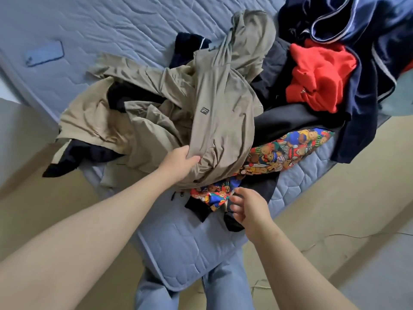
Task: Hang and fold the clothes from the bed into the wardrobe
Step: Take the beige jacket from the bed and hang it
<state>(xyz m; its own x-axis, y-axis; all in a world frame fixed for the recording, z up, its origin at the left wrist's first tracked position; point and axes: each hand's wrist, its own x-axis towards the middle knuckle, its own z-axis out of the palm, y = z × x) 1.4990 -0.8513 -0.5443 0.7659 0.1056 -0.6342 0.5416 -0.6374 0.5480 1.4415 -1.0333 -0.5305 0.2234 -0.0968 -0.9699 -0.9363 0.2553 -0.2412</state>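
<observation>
Fingers of the left hand are clenched on a khaki jacket near the mattress corner, right hand held open; much is left unsorted.

The khaki jacket buries most of the bear-print garment. Its chest logo is too small to read. The navy garment runs off the top edge, perhaps a robe.

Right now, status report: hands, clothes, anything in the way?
Left hand grips the khaki jacket. Right hand loose at the bear-print garment, holding nothing. Jacket lies over that garment; dark clothes tangled around it.
</observation>
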